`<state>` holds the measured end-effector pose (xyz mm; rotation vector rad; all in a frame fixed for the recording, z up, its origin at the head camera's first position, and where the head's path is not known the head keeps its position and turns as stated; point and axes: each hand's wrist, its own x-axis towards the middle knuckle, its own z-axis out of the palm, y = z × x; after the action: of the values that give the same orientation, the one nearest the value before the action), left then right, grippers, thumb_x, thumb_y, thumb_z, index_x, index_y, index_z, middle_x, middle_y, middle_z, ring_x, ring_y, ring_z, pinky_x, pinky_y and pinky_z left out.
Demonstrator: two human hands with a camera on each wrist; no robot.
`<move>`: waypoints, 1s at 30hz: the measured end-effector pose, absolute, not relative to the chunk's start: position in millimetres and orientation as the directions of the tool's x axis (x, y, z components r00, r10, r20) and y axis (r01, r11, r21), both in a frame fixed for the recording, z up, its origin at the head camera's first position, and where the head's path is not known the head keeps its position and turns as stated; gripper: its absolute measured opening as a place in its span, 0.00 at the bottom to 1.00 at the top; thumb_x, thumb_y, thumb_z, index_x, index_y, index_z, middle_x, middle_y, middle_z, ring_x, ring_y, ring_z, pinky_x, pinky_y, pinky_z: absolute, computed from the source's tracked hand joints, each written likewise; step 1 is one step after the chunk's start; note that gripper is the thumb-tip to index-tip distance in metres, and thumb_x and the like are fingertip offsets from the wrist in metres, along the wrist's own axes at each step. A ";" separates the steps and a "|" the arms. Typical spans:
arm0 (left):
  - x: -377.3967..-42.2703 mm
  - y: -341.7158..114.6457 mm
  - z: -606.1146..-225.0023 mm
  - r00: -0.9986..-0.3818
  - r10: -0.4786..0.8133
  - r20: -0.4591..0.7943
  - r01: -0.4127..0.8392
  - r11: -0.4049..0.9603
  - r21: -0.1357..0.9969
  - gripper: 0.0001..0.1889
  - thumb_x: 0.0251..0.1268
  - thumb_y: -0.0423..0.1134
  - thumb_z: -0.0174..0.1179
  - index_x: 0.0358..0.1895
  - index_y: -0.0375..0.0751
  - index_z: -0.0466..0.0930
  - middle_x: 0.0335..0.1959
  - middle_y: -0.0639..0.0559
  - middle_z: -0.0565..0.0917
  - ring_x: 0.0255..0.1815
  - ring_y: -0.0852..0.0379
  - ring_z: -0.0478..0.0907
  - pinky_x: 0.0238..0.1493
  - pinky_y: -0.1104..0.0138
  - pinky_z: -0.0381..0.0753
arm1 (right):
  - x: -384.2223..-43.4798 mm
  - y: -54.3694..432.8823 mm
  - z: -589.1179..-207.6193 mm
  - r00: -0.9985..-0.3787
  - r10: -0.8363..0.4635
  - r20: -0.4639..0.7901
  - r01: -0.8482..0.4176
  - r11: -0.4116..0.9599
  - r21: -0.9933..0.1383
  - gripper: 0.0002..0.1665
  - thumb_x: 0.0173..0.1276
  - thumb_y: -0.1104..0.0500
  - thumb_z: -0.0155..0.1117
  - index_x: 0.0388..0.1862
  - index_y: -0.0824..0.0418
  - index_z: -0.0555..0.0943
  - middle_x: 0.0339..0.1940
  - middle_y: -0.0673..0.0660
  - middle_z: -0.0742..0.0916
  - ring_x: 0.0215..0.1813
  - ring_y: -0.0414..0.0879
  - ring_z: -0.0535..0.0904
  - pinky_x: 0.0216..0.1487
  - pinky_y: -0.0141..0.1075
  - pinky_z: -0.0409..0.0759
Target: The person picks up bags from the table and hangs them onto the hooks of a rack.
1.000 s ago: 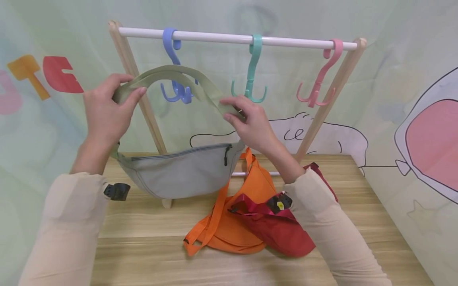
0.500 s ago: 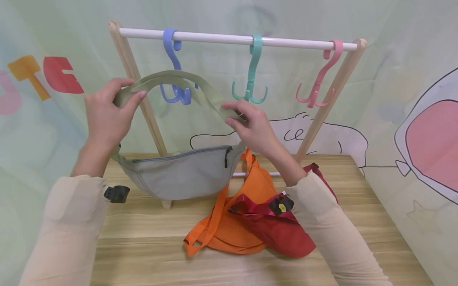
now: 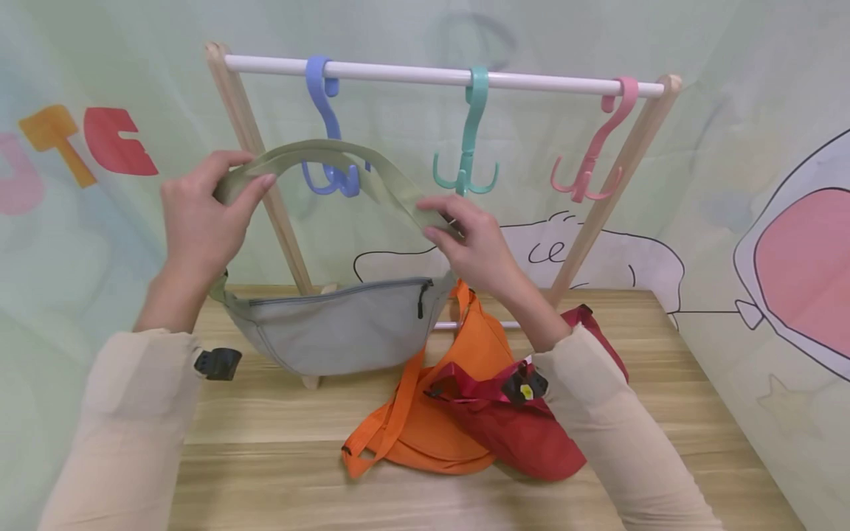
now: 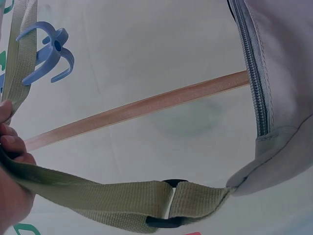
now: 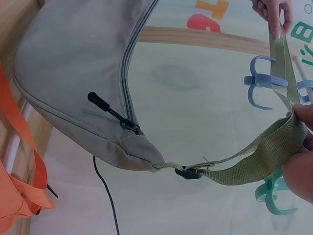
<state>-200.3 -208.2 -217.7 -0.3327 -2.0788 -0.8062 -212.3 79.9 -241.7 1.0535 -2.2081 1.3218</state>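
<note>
Head view: open room separates strap [image 3: 319, 147] from bag's [image 3: 345, 332] top edge [image 3: 340, 291].

A printed pink balloon [image 3: 806, 265] marks the backdrop [image 3: 564, 37].

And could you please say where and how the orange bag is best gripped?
The orange bag is probably best taken by its strap, coming from above on the person's left: the strap loops out uncovered there, while the red bag overlaps the other side.
</note>
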 end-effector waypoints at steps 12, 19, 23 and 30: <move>-198.2 -207.7 -219.8 -0.620 -0.049 0.783 0.498 0.746 0.441 0.16 0.56 0.39 0.64 0.45 0.33 0.80 0.27 0.39 0.81 0.17 0.75 0.58 0.22 0.78 0.57 | -211.3 82.0 -246.2 -0.681 -0.415 0.603 -0.728 0.298 -0.617 0.18 0.62 0.72 0.58 0.53 0.69 0.75 0.50 0.61 0.79 0.48 0.47 0.74 0.50 0.36 0.74; -197.9 -207.0 -219.7 -0.613 -0.039 0.789 0.506 0.748 0.430 0.15 0.56 0.39 0.64 0.44 0.33 0.80 0.27 0.39 0.81 0.17 0.76 0.58 0.22 0.78 0.57 | -211.9 82.0 -246.5 -0.698 -0.411 0.586 -0.712 0.310 -0.630 0.21 0.62 0.72 0.58 0.55 0.68 0.73 0.51 0.61 0.78 0.44 0.49 0.74 0.44 0.37 0.76; -197.3 -206.0 -219.7 -0.608 -0.029 0.793 0.513 0.748 0.421 0.14 0.56 0.38 0.64 0.44 0.33 0.81 0.27 0.40 0.81 0.16 0.76 0.57 0.22 0.78 0.56 | -212.5 82.0 -247.4 -0.709 -0.409 0.575 -0.703 0.334 -0.628 0.22 0.62 0.72 0.58 0.56 0.67 0.73 0.52 0.60 0.78 0.41 0.49 0.72 0.40 0.36 0.74; -196.6 -204.7 -219.3 -0.585 -0.001 0.811 0.536 0.750 0.387 0.13 0.56 0.36 0.64 0.42 0.32 0.80 0.26 0.39 0.82 0.15 0.77 0.56 0.20 0.78 0.55 | -214.3 82.4 -251.4 -0.711 -0.410 0.571 -0.700 0.338 -0.629 0.23 0.62 0.72 0.57 0.57 0.66 0.72 0.50 0.59 0.78 0.36 0.48 0.69 0.35 0.34 0.70</move>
<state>-196.6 -204.7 -219.3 -0.4018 -2.0812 -0.7869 -214.3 82.4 -251.4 0.9891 -2.2955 1.3156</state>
